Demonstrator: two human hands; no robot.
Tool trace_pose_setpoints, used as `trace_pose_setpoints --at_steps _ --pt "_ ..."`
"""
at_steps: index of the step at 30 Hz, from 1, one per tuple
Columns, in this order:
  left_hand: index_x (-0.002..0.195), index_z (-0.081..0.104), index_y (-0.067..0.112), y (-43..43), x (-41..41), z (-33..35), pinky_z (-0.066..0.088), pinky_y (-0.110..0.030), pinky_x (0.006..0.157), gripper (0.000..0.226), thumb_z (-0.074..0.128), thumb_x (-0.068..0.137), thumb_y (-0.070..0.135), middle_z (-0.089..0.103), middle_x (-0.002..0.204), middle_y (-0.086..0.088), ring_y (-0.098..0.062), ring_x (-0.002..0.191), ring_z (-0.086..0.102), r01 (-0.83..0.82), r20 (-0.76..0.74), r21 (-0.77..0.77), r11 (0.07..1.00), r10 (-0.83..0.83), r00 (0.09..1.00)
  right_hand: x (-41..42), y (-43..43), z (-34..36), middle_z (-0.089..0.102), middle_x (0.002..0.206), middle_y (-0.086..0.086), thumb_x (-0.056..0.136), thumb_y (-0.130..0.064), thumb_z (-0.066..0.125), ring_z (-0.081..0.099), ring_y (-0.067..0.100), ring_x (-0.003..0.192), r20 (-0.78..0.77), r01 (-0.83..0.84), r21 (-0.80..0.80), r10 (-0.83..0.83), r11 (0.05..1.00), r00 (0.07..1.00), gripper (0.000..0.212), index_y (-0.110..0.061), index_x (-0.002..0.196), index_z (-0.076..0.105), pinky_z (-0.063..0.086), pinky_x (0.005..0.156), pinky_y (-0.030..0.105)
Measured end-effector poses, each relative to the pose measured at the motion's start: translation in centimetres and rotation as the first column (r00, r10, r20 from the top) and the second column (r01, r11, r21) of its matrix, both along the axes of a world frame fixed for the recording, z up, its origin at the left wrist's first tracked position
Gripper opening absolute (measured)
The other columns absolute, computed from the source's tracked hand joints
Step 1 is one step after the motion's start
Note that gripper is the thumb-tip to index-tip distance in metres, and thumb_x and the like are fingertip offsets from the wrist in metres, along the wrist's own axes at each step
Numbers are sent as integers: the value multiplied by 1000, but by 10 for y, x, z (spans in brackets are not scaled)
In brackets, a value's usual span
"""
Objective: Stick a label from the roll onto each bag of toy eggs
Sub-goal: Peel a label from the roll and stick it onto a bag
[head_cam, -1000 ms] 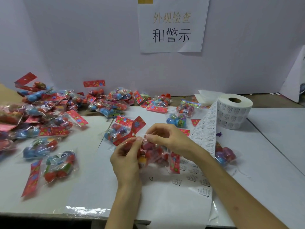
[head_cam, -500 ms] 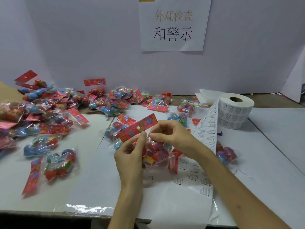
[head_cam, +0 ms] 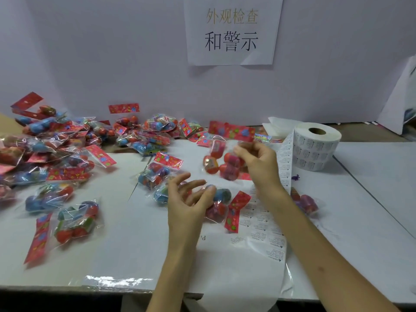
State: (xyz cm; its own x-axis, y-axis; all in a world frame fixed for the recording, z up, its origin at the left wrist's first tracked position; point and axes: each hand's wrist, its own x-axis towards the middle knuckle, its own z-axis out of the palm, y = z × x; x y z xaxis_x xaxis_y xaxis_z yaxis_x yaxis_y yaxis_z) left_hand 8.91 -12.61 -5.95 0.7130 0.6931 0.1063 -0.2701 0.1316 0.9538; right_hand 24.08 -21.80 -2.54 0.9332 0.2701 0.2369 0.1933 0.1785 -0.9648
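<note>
- Head view: the right hand (head_cam: 258,163) holds a clear plastic bag of coloured toy eggs (head_cam: 225,165) above the white bench (head_cam: 112,255). Its fingers are curled round the bag under the red card top, and the picture is blurred there.
- Lower, the left hand (head_cam: 186,199) hovers over another egg bag (head_cam: 222,195), fingers spread and loose, holding nothing.
- At right stands a white label roll (head_cam: 315,149). Its printed strip (head_cam: 284,158) trails down behind the right forearm.
- More bags (head_cam: 56,149) lie heaped at left.

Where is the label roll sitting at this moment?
Head view: the label roll stands far right on the table, just right of the right hand, its strip trailing toward the near edge.
</note>
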Motion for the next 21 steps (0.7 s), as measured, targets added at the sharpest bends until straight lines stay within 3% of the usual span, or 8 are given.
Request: trace_pose_setpoints --at_steps 2,4,6,9,12,15,17,21 --pt "92 72 19 0 -1 1 60 -27 72 18 77 81 33 76 86 -5 -19 82 74 33 -8 123 992 -32 999 9 -6 1 73 76 -11 91 -18 73 70 6 69 -69 87 43 -84 995 994 5 -21 89 70 59 62 30" --pt "72 72 12 -3 -1 0 59 -31 65 31 71 84 41 72 71 -11 -21 66 70 128 -55 255 958 -118 992 16 -11 1 74 83 -6 91 -18 72 70 10 74 -123 127 73 -118 989 985 5 -22 89 71 61 70 36" --pt "68 72 13 -8 0 -1 58 -39 66 40 67 84 49 70 64 -5 -22 62 68 169 -154 452 876 -110 982 19 -13 2 74 88 0 92 -18 72 70 14 78 -153 139 76 -126 987 980 4 -21 90 71 59 78 40" --pt "74 76 21 -13 1 -7 49 -27 74 35 62 86 51 71 70 11 -7 74 65 120 -220 664 738 40 975 19 -12 3 73 84 -1 92 -15 70 69 12 75 -161 91 58 -81 994 984 4 -18 91 70 58 74 35" --pt "85 78 27 -12 2 -6 45 -33 99 28 60 90 48 74 83 18 1 92 63 81 -212 720 689 108 971 17 -8 0 72 91 6 93 -13 70 69 16 79 -158 29 0 -29 1000 987 6 -13 99 70 59 68 32" --pt "75 71 28 -11 -1 -5 47 -21 77 27 60 92 46 69 72 17 -4 79 64 48 -175 692 720 103 979 14 -4 -3 72 91 7 94 -13 69 71 18 78 -157 -7 -75 -5 997 988 2 -14 95 68 62 69 35" --pt "68 67 24 -11 -1 -6 46 -27 62 34 59 91 49 65 64 12 -10 66 61 103 -224 689 718 75 972 12 -3 -5 71 82 3 93 -9 70 71 13 67 -168 -74 -113 54 991 984 4 -13 92 69 61 61 30" --pt "79 72 30 -13 -1 -7 40 -25 63 25 69 87 54 60 67 10 -7 70 56 312 -434 771 555 100 895 5 1 -13 71 74 4 90 -5 73 69 12 57 -171 -197 -266 155 944 973 5 -9 91 69 59 55 26"
